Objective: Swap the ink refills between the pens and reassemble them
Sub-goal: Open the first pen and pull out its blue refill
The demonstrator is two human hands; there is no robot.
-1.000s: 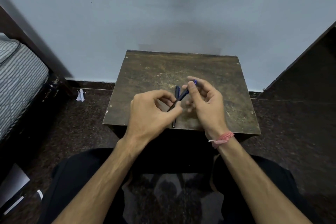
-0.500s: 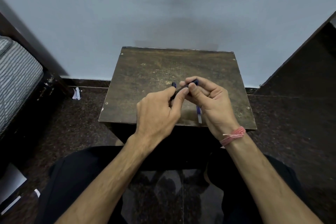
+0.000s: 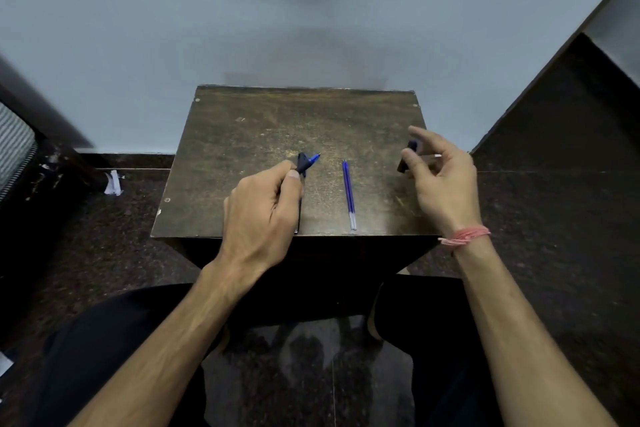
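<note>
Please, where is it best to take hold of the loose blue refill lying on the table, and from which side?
Probably pinch the refill mid-length from above, across its width. It lies flat, clear of both hands, clear end near the table front edge, so it may also slide off there.

Far half of surface (image 3: 311, 114) bare, open to reach. Blue refill (image 3: 348, 196) lies lengthwise mid-surface, between left hand (image 3: 263, 215) and right hand (image 3: 445, 180); open lanes either side of it. Wall close behind far edge. Dark panel (image 3: 568, 135) crowds right side. Bed (image 3: 15, 146) well apart on left.
</note>
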